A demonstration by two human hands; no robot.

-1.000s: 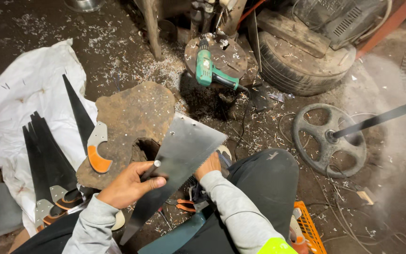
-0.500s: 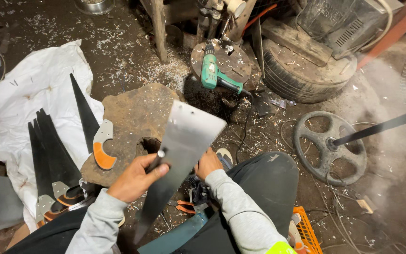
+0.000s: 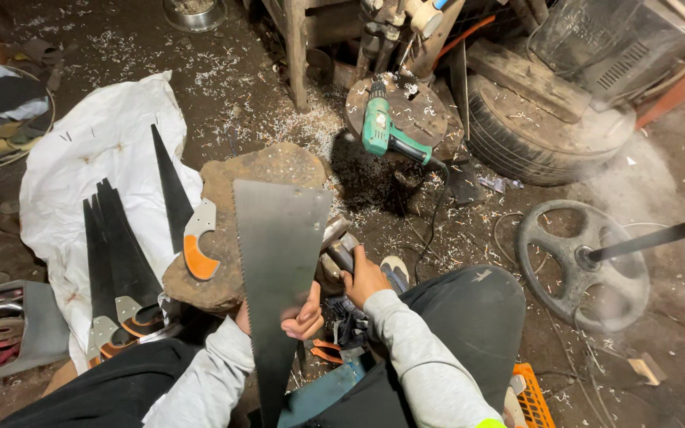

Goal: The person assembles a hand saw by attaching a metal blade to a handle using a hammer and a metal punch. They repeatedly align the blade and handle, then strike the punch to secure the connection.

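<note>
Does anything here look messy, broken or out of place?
Yes. Pale shavings are strewn over the dirt floor. The green power drill lies on its side on a round stump. The left hand holds a handleless saw blade.

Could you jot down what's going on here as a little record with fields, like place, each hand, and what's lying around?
Place: dirt workshop floor strewn with metal shavings
Left hand: holds a bare saw blade, wide end away from the person
Right hand: grips a hammer handle
Work surface: flat stone
On white sack: finished saws with orange handles
Nearby: green power drill, old tyre, metal wheel
</note>
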